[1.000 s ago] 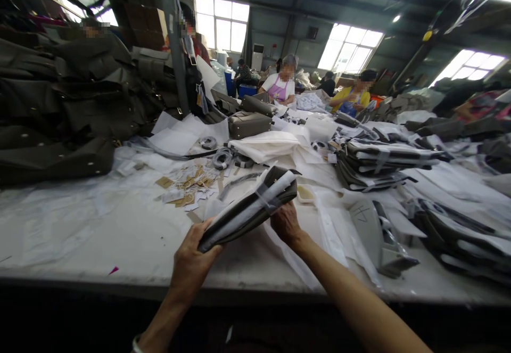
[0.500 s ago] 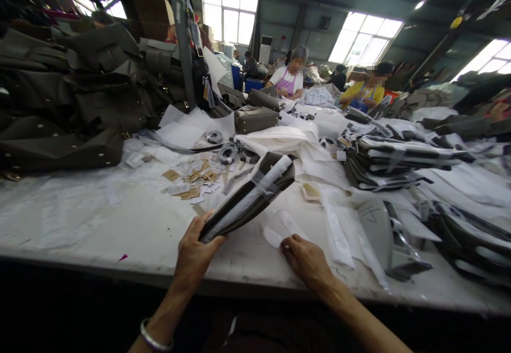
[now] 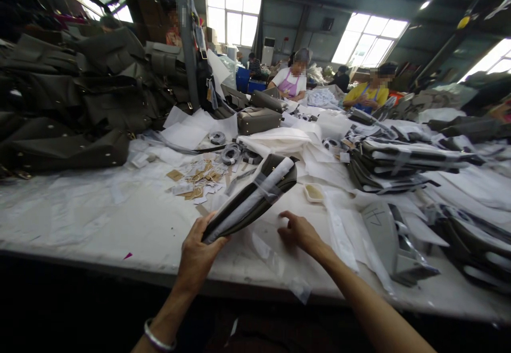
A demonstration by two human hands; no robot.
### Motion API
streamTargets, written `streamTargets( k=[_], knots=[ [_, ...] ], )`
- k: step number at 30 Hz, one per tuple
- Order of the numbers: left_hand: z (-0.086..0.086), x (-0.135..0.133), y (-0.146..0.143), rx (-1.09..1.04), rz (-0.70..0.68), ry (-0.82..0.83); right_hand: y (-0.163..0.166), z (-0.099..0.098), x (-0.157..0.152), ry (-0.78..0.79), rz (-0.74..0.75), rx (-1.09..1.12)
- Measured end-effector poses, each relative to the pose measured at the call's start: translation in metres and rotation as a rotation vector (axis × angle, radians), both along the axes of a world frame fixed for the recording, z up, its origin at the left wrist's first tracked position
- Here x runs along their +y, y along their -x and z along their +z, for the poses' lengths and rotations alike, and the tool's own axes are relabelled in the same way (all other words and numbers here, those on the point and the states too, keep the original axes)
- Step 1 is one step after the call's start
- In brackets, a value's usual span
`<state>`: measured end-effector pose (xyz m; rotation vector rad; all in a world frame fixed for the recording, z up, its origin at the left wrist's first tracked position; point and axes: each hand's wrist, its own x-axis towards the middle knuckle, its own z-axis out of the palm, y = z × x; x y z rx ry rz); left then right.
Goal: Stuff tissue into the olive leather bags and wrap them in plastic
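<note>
My left hand is closed round the near end of a dark olive bag. The bag is held tilted above the table, its far end up and to the right. White wrapping runs along its opening, with a clear band across it. To the right of the bag, my right hand hovers over the table, empty, the index finger stretched out. A clear plastic strip lies below the bag, between my hands, its near end over the table's front edge.
Tags and coiled straps lie beyond the bag. A small dish and a tape dispenser stand right. Wrapped bags are stacked farther right; loose bags pile up left. Co-workers sit across the table.
My right hand has let go of the clear plastic and moved up, its index finger now extended. The plastic now reaches the front edge. My left hand still holds the bag, nearly unmoved.
</note>
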<state>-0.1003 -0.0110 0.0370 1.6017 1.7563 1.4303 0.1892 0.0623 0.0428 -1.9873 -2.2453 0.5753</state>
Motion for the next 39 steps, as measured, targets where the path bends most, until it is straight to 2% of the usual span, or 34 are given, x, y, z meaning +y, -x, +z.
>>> streamTargets(
  k=[4,8,10,13,16,21,24,27,28,30,33,34,36,39],
  knots=[
    [-0.001,-0.001,0.000,-0.003,-0.010,0.001,0.012,-0.001,0.017,-0.090,0.065,0.037],
    [-0.001,-0.001,0.001,-0.001,-0.005,-0.003,0.016,-0.001,0.043,-0.304,0.105,0.092],
    [-0.001,-0.001,0.001,0.010,-0.014,-0.004,0.011,-0.004,0.057,-0.364,0.067,0.092],
    [-0.001,-0.002,0.001,0.044,-0.029,-0.018,-0.001,-0.005,0.062,-0.335,-0.025,0.078],
    [0.000,-0.004,0.000,0.090,-0.057,-0.055,-0.010,-0.002,0.038,-0.285,-0.048,0.093],
    [0.002,-0.005,-0.005,0.194,-0.156,-0.105,-0.006,0.001,-0.050,-0.074,0.122,0.198],
    [0.001,-0.004,-0.014,0.288,-0.216,-0.150,-0.001,-0.007,-0.086,-0.147,0.221,0.094],
    [0.000,-0.002,-0.023,0.406,-0.278,-0.165,0.003,-0.015,-0.092,-0.217,0.176,0.137],
    [0.001,-0.001,-0.026,0.447,-0.299,-0.169,0.005,-0.017,-0.092,-0.194,0.134,0.224],
    [0.004,0.002,-0.030,0.513,-0.331,-0.193,0.013,-0.018,-0.092,-0.016,0.003,0.485],
    [0.009,0.007,-0.032,0.577,-0.366,-0.237,0.032,-0.019,-0.108,0.476,-0.211,0.926],
    [0.009,0.008,-0.032,0.599,-0.378,-0.252,0.037,-0.019,-0.116,0.634,-0.232,1.026],
    [0.004,0.008,-0.032,0.659,-0.422,-0.303,0.043,-0.016,-0.133,0.799,-0.119,1.059],
    [-0.014,0.001,-0.031,0.733,-0.483,-0.431,0.035,0.006,-0.142,0.766,0.156,0.782]
  ],
)
